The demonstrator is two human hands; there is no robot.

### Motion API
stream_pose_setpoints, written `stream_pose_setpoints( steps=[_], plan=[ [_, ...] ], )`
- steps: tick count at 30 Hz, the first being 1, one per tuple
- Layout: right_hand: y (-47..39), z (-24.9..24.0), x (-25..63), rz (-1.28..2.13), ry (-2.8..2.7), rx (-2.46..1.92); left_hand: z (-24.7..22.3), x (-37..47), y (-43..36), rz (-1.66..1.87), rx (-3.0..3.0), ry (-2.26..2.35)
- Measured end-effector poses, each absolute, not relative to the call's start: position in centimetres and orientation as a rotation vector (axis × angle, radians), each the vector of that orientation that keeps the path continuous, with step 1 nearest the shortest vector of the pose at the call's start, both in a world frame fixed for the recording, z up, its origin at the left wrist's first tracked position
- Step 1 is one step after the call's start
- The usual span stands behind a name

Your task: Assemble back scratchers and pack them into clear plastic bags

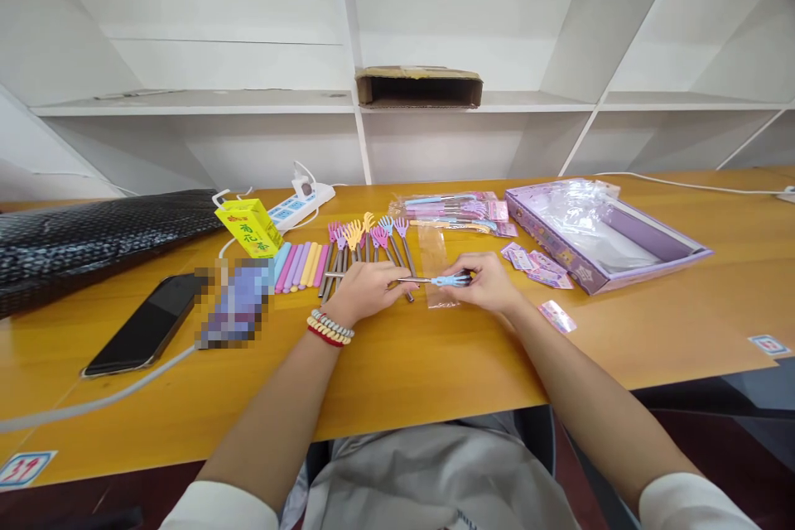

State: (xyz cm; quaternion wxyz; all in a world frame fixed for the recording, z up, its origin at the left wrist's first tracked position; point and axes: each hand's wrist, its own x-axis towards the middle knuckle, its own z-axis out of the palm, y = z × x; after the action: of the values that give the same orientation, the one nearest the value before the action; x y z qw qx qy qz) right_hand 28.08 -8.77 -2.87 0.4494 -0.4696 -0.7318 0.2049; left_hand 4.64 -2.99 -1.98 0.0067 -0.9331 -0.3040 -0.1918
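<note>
A back scratcher with a light blue claw-shaped head lies across between my two hands. My left hand is closed round its metal rod, while my right hand grips the blue head. A clear plastic sleeve lies flat under the scratcher. Just beyond my left hand are several loose back scratchers with pink, yellow, blue and purple heads, partly hidden by that hand. To their left, several pastel tube-shaped handles lie side by side.
Bagged back scratchers lie at the back. On the right are printed cards and a purple box with clear plastic inside. A yellow drink carton, power strip and phone with cable occupy the left. Shelves stand behind.
</note>
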Motion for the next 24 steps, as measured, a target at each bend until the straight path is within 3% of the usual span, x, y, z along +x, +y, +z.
stream_pose_setpoints(
  steps=[6,17,24],
  plan=[
    [-7.9,-2.8,31.2,0.774,-1.507,-1.126,-1.2,1.2,-0.9,-0.643,-2.746,-1.214],
    [-7.2,-2.5,37.2,0.762,-0.909,-0.844,-0.1,-3.5,1.0,-0.708,-2.222,-1.7],
    [-7.7,-1.5,39.7,0.645,-0.706,-0.692,-0.9,-5.3,2.1,-0.734,-2.018,-1.768]
  ],
)
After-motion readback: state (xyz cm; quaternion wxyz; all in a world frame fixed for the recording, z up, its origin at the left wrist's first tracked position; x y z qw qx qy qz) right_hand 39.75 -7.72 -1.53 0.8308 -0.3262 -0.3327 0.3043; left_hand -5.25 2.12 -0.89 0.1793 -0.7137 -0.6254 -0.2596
